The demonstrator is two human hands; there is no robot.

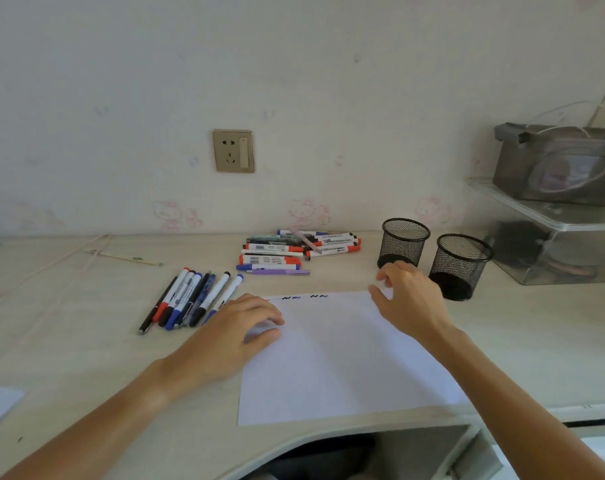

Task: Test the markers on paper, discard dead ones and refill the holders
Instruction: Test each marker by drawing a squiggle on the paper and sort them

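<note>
A pale desk [86,341] is seen against a wallpapered wall. A white paper [339,355] lies at its centre. The left hand [231,330] is laid on the paper's 9 o'clock edge, fingers loosely curled, nothing held. The right hand [408,299] is relaxed and half open at the 1 o'clock corner; whether it pinches the paper cannot be told. Marker groups [190,299] [294,251] lie at 10 and 12 o'clock, two mesh holders [403,242] [458,266] at 2.

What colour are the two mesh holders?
Black, both mesh holders, clearest in the head view.
</note>
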